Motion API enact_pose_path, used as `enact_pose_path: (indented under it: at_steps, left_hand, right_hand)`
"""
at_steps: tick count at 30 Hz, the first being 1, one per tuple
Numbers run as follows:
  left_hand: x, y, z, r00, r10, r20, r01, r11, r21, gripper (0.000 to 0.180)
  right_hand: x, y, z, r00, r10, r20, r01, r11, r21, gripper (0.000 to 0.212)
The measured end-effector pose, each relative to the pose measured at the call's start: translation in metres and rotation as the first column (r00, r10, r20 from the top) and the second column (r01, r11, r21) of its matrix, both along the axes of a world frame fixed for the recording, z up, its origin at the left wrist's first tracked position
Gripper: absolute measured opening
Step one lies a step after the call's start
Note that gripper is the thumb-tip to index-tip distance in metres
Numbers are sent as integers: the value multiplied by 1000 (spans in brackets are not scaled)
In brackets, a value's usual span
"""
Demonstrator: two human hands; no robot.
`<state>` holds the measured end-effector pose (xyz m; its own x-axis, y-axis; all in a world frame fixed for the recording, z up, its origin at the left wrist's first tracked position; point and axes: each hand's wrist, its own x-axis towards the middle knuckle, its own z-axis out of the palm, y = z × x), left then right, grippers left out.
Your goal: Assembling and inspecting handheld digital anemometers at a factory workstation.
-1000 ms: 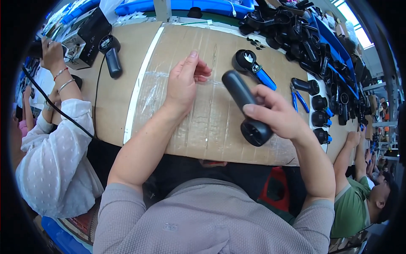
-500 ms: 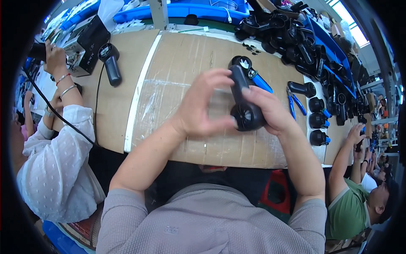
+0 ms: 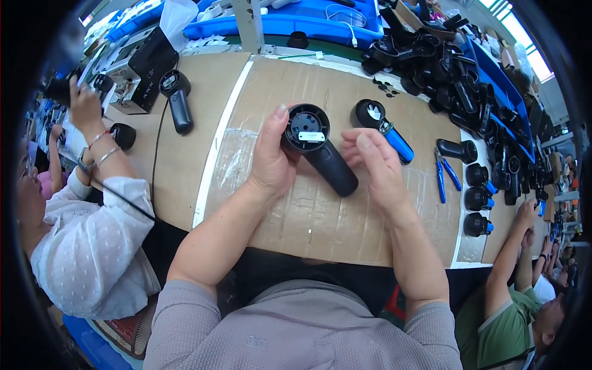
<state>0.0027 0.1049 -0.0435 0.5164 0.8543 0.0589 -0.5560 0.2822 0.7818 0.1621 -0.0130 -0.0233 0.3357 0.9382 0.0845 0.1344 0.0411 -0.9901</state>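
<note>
My left hand (image 3: 274,154) is closed round the round head of a black handheld fan (image 3: 333,169), its thumb up along the rim. The head's open side faces up, showing a dark inside with a small white label, and the handle slants down to the right. My right hand (image 3: 379,166) is beside that handle, fingers loosely bent and apart, holding nothing. Just beyond it on the cardboard lies a partly assembled fan (image 3: 370,114) with white blades and a bare blue battery (image 3: 398,145) in its handle.
Blue-handled pliers (image 3: 441,176) lie at right beside a black fan (image 3: 456,150) and a column of black fan heads (image 3: 478,198). Black parts (image 3: 431,61) are heaped at the far right. Another fan (image 3: 177,102) lies at left, near a co-worker's arm (image 3: 92,117).
The fan has been turned so its open head faces up at the upper left. My left hand has taken hold of the head; my right hand has let go. The view has shifted slightly.
</note>
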Motion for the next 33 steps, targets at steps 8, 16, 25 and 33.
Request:
enact_pose_path:
  at_steps: [8, 16, 25, 33]
  left_hand:
    - [8, -7, 3, 969, -87, -232, 88, 996, -6, 53]
    - [10, -10, 3, 935, 29, -353, 31, 986, 163, 52]
    - [6, -4, -7, 942, -22, -334, 91, 977, 193, 48]
    - [7, -3, -9, 946, -23, -323, 92, 976, 199, 47]
  right_hand:
    - [-15, -3, -7, 874, 59, -482, -142, 980, -137, 40]
    - [-7, -9, 1, 786, 157, -598, -321, 930, -178, 38]
    - [-12, -10, -1, 810, 135, -570, -312, 923, -225, 35]
    - [-13, -11, -3, 811, 120, -572, -291, 932, -218, 36]
